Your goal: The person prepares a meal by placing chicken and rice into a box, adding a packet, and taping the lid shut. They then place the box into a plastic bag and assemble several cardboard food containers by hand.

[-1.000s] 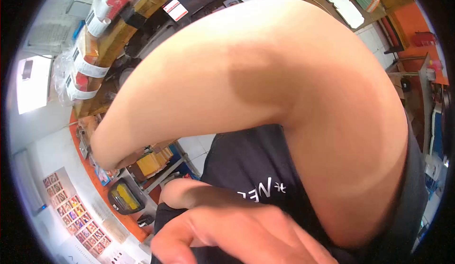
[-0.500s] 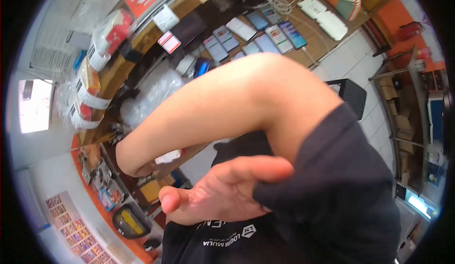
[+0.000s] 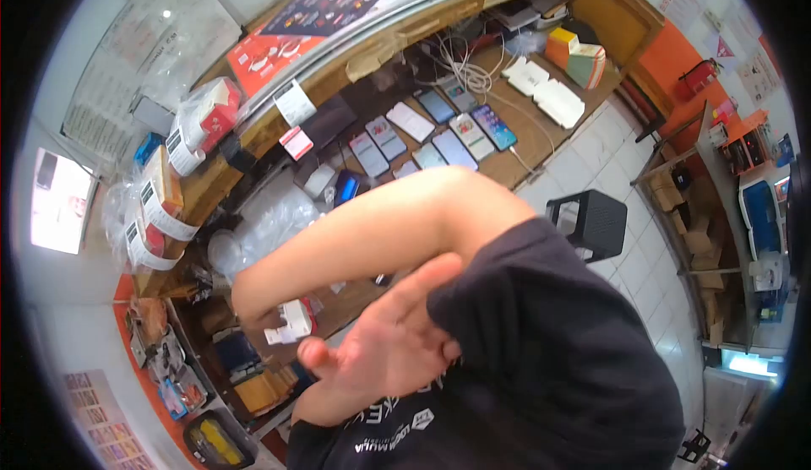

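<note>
My right arm stretches across the view from the black sleeve, elbow raised, and ends at my right hand [image 3: 261, 325] low on the left. That hand is bent down and shadowed, beside a small white and red box [image 3: 292, 321] on the desk; whether its fingers grip the box cannot be made out. My left hand [image 3: 380, 352] lies in front of my chest, palm up, thumb apart. Its fingers reach the edge of the black right sleeve [image 3: 541, 301] and are partly hidden there. Nothing shows in its palm.
Several phones [image 3: 471, 136] lie in rows on the wooden desk [image 3: 528, 136], near coiled white cables [image 3: 473, 77] and an opened white carton [image 3: 545, 90]. Clear plastic wrapping [image 3: 279, 225] sits behind my forearm. A black stool [image 3: 596, 223] stands on the tiled floor. Wrapped parcels [image 3: 160, 208] line the left counter.
The view has tilted up, so the desk and phones appear lower and more of the counter shows. My right elbow sits lower in view, revealing more of the white and red box.
</note>
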A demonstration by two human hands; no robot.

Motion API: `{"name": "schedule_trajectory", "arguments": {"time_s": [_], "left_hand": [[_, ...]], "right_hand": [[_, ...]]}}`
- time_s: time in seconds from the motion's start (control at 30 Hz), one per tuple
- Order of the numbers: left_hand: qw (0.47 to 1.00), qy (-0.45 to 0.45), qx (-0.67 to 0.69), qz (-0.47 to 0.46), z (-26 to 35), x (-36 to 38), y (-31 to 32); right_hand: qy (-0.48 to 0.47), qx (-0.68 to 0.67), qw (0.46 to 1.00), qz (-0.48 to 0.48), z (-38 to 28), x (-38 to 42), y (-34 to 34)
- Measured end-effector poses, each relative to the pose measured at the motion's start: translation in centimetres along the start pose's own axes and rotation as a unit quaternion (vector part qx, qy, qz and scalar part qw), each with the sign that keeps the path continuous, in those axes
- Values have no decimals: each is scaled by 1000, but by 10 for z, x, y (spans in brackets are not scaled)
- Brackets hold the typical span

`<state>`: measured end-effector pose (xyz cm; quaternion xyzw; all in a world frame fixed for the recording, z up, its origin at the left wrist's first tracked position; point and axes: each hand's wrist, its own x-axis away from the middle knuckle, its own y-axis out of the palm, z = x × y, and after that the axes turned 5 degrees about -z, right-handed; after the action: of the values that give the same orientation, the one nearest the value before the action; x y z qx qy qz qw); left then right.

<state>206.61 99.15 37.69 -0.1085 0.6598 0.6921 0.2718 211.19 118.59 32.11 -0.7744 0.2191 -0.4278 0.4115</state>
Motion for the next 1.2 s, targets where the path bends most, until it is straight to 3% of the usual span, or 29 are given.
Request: {"name": "schedule_trajectory", "arguments": {"time_s": [0.17,0.47,0.93,1.2], "left_hand": [[993,47,-95,44,0,34,34],[998,-8,-57,-33,-48,-15,37],[996,-35,-40,-66,-62,-52,19],[985,-42,-134,-98,-48,-72,7]], "right_hand": [[-10,17,999,44,-11,6,-25],[-114,34,986,121,-44,58,-52],[-153,22,970,187,-36,147,-16],[-179,32,950,254,-24,196,4]]}}
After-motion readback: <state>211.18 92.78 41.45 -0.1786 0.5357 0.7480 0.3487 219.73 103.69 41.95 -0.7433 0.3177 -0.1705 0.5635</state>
